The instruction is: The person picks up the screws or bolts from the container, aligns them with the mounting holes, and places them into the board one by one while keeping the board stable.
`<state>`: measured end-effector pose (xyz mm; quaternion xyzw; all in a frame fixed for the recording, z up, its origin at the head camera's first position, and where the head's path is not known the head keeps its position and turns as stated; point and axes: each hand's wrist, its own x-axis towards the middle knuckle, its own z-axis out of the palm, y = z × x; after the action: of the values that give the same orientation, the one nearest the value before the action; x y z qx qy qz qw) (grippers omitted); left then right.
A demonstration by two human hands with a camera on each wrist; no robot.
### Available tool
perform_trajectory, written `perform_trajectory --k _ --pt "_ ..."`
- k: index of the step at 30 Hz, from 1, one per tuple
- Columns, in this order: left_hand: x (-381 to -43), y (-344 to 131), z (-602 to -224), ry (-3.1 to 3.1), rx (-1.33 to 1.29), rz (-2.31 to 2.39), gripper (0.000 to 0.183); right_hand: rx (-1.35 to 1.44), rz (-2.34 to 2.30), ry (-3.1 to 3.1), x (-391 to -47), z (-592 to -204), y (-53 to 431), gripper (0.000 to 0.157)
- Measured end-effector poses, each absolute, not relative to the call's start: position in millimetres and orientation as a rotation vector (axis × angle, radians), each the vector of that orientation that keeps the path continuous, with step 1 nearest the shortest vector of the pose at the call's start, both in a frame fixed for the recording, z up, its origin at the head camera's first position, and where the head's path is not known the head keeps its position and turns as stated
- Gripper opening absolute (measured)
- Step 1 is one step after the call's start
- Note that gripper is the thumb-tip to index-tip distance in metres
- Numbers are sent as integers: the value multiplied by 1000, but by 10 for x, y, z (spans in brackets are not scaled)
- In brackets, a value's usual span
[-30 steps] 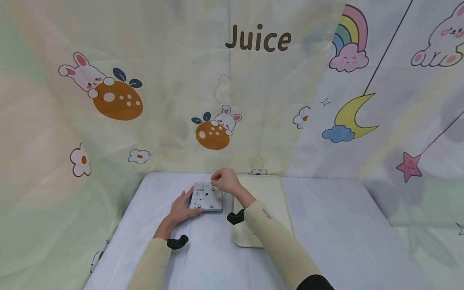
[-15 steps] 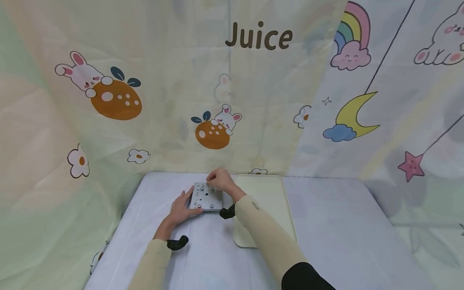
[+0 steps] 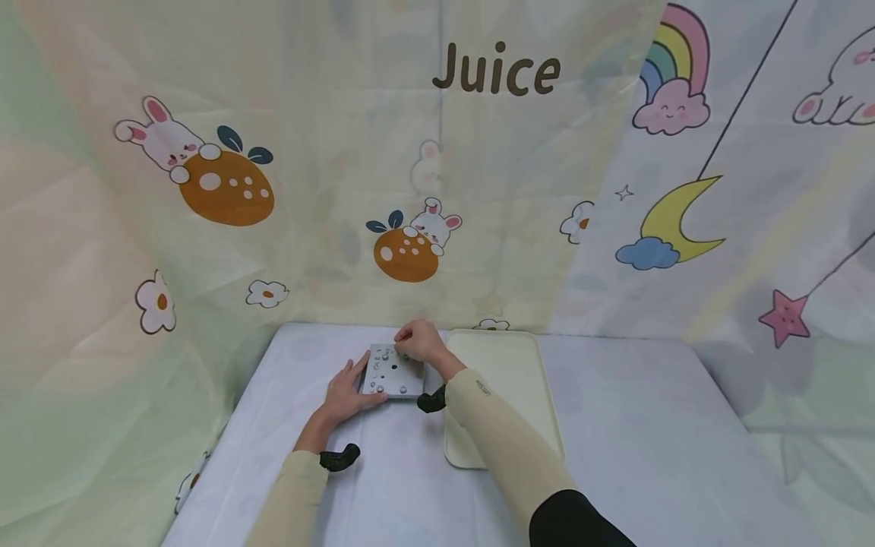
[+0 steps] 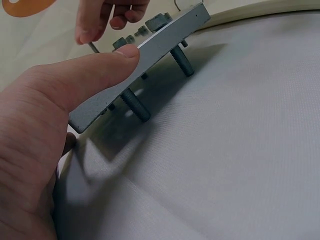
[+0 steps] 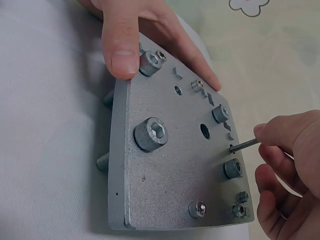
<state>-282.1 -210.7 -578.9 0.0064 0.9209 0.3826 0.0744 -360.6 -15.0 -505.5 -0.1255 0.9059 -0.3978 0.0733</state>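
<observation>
A grey metal plate (image 3: 412,374) stands on the white cloth, raised on threaded bolts (image 4: 134,104) that stick out below it. Socket-head bolts (image 5: 151,134) of several sizes sit in its face, among bare holes. My left hand (image 3: 344,395) grips the plate's left side, its thumb (image 4: 105,70) along the near edge and the fingers round the far side. Over the plate's far edge, my right hand (image 3: 420,342) pinches a thin metal rod (image 5: 245,145) between thumb and forefinger. The rod's tip is right at a small hole; its other end is hidden in the fingers.
A cream tray (image 3: 506,361) lies just right of the plate, partly under the right forearm. A printed curtain (image 3: 328,175) hangs close behind the table's far edge. Each wrist wears a black strap (image 3: 339,457).
My right hand has moved slightly left and down over the plate's far edge, with its forearm shifting left. The left hand keeps its grip on the plate. The head view has turned slightly.
</observation>
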Motion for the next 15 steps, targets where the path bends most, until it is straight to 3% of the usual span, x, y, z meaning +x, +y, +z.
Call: perform_trajectory --k 15 --pt "-2856 -2117 -5879 2794 10 1124 114 -365 -1222 2727 -3615 -5116 -203 9"
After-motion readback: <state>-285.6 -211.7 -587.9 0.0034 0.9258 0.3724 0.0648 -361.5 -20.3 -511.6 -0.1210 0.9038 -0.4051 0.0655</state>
